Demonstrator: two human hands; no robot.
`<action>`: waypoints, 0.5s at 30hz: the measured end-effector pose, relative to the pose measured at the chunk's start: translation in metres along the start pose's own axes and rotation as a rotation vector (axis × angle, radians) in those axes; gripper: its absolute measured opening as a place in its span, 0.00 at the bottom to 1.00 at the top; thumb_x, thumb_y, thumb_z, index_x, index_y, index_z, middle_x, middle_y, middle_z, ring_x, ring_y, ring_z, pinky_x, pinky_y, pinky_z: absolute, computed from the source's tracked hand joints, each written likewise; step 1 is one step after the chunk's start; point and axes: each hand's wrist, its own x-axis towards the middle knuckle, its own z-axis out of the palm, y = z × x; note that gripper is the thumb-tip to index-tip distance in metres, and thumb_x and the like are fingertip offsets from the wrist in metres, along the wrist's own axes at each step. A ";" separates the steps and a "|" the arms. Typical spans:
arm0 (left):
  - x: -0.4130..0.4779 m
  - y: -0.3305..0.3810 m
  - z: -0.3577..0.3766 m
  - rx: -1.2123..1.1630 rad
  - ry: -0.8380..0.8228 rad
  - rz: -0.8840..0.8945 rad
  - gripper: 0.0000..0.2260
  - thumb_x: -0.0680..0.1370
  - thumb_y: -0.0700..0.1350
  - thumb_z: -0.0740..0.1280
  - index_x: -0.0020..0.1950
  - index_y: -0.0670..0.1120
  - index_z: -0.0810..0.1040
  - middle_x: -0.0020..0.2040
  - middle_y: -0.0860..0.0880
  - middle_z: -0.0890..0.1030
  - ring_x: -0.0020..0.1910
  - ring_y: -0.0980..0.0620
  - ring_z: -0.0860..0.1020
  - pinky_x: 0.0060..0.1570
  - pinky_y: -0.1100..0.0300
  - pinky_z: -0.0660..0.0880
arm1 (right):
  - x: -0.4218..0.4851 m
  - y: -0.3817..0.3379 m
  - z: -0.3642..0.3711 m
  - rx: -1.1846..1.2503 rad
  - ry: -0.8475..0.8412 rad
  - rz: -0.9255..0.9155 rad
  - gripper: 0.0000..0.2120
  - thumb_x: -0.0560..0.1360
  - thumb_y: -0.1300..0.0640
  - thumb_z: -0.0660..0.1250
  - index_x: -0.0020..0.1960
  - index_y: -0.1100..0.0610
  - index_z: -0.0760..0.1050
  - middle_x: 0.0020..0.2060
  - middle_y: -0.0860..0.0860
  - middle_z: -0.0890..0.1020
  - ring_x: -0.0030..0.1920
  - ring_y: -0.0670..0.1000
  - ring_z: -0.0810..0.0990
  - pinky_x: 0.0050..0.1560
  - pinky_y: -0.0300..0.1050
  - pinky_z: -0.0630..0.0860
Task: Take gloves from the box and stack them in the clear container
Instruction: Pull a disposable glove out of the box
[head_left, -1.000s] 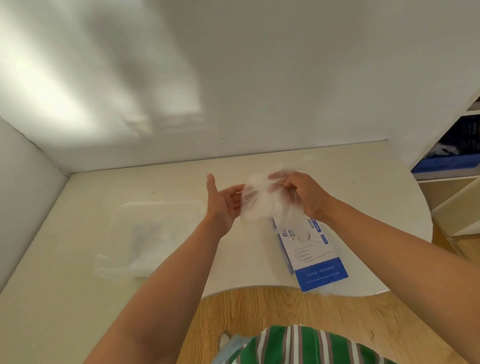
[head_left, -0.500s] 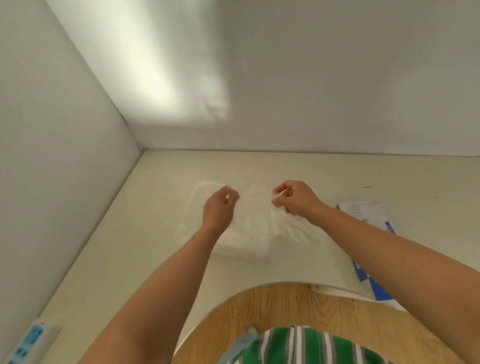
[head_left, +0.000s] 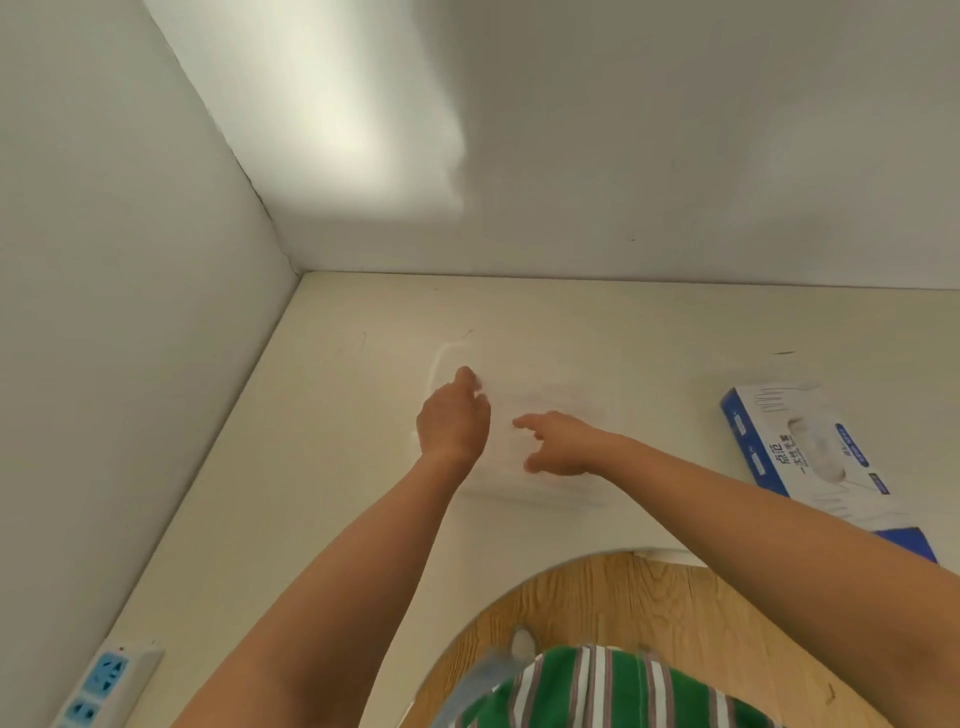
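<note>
The clear container (head_left: 441, 358) lies on the cream table near the corner, with thin translucent gloves (head_left: 550, 402) piled inside. My left hand (head_left: 453, 418) is over the container's left part, its fingers curled down at the left edge of the top glove. My right hand (head_left: 563, 441) is over the container's front, fingers stretched out to the left and resting on the gloves. The blue and white glove box (head_left: 810, 452) lies flat to the right, apart from both hands, its oval opening facing up with gloves showing.
White walls close the table on the left and at the back. A white power strip (head_left: 104, 680) with blue sockets lies at the front left. The table's front edge (head_left: 654, 550) curves inward around my body, with wooden floor below.
Both hands carried the glove from above the box left to the container and lowered it inside. My right hand has let go and spread its fingers. The view has swung left.
</note>
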 end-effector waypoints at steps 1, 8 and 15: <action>0.000 0.001 0.000 0.005 0.020 0.025 0.11 0.80 0.44 0.61 0.63 0.46 0.71 0.54 0.46 0.75 0.46 0.47 0.76 0.40 0.56 0.70 | 0.006 0.001 0.004 -0.004 0.008 0.019 0.35 0.77 0.55 0.69 0.79 0.51 0.55 0.74 0.55 0.63 0.71 0.56 0.67 0.68 0.47 0.67; 0.004 0.026 0.007 -0.088 -0.231 0.142 0.09 0.78 0.43 0.62 0.56 0.43 0.75 0.49 0.45 0.80 0.48 0.44 0.79 0.45 0.52 0.76 | 0.029 0.000 0.019 0.028 0.037 0.117 0.34 0.73 0.55 0.73 0.73 0.59 0.61 0.67 0.56 0.69 0.63 0.58 0.73 0.63 0.52 0.73; 0.022 -0.007 0.024 -0.136 -0.674 -0.185 0.30 0.79 0.41 0.62 0.77 0.51 0.53 0.49 0.42 0.77 0.40 0.46 0.78 0.29 0.56 0.74 | 0.030 -0.002 0.007 0.135 0.227 0.053 0.28 0.71 0.63 0.73 0.69 0.53 0.70 0.59 0.52 0.72 0.53 0.50 0.74 0.51 0.41 0.73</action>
